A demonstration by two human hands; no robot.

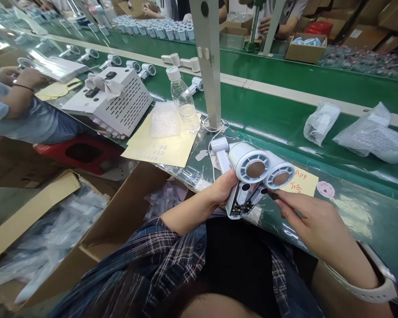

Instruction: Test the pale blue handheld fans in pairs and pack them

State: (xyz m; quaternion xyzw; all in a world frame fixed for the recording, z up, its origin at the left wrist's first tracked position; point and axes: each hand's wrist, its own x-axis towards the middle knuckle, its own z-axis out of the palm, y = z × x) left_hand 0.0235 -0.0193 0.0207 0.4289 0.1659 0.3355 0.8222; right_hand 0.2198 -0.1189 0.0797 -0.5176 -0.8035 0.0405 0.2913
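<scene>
My left hand [223, 187] is closed round two light-blue handheld devices [252, 163] held side by side above the table's front edge. Each has a round head with a brown centre, and dark circuit parts show in their handles. At their right, my right hand [298, 212] pinches a small dark item [272, 194] near the second device's handle; its shape is too small to make out. Behind the devices, another pale device [220, 150] lies on the table beside a white cable.
A metal post [208, 66] rises behind the devices. A water bottle [185, 104] and bubble wrap [165, 119] rest on yellow paper [179, 150] at left. Bagged items [321, 123] lie on the green belt [268, 106]. Cardboard boxes [96, 225] stand lower left; a person's arm [18, 95] is beyond.
</scene>
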